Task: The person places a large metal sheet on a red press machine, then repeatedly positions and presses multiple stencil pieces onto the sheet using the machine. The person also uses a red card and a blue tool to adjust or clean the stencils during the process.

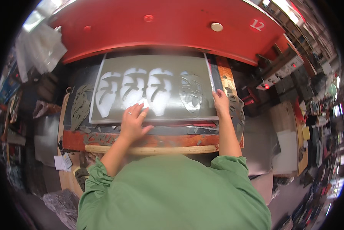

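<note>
A grey sheet [141,61] with a pale border lies on the press bed in front of me. Three shoe-upper-like openings, among them a cutout [159,101], show white through it. Toward its right side sits a shiny outlined shape [191,94] of similar form, which looks like a cutting die. My left hand [133,122] rests with fingers spread at the sheet's near edge, below the middle cutout. At the right edge, the fingers of my right hand [220,102] are closed on the sheet's border.
A red press head [172,32] spans the far side. Grey cut scraps [82,103] are piled left of the sheet, with more scraps [236,111] on the right. A wooden bar [153,150] runs along the near edge. A control box [281,73] with red lights stands far right.
</note>
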Demonstrator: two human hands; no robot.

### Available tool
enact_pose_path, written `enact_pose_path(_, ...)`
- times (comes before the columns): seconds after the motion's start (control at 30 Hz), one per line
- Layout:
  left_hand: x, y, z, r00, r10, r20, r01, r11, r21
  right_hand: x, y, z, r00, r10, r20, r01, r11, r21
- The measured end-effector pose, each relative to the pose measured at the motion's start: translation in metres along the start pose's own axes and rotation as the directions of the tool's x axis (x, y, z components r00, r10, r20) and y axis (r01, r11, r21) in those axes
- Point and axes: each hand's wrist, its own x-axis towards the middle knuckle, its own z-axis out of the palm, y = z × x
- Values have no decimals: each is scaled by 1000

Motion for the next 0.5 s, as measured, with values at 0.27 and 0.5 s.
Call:
enact_pose_path(0.27,56,58,52,967,220,127,-233,968,98,-109,34,-24,920,-69,-386,127,984,126)
enact_pose_path(0.5,94,81,85,870,418,261,-469,865,178,-173,19,-41,936,-76,-343,98,994,50)
